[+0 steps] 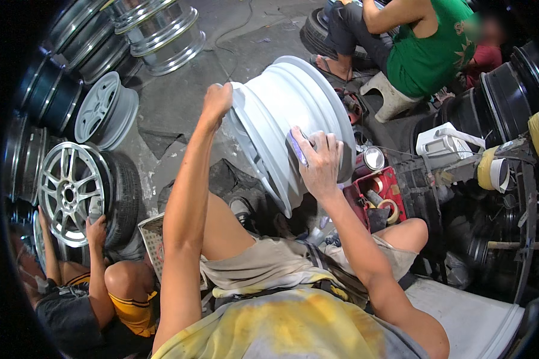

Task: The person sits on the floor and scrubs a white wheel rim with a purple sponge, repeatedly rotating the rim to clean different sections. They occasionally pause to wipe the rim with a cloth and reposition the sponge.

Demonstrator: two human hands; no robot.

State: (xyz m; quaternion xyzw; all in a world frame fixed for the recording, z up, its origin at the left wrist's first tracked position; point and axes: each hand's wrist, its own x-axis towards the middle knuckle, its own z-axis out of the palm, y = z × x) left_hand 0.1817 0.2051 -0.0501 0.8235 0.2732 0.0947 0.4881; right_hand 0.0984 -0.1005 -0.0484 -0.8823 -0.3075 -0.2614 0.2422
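Observation:
A pale grey-white wheel rim (281, 96) stands tilted in front of me, above my knees, its broad barrel turned up toward me. My left hand (218, 100) is closed over the edge of the rim at its upper left. On the right part of the barrel, my right hand (321, 157) presses a small flat purple pad (297, 147) against the surface. The thumb side of that hand shows the pad's purple edge; the rest is hidden under the fingers. Pale dust coats the fingers of my right hand.
A red crate (391, 185) with tape rolls and a can (373, 158) sits right of the rim. At left, a person holds a spoked wheel (70, 192); stacked rims (162, 36) stand behind. Another person in green (431, 51) sits on a stool (389, 99) at far right.

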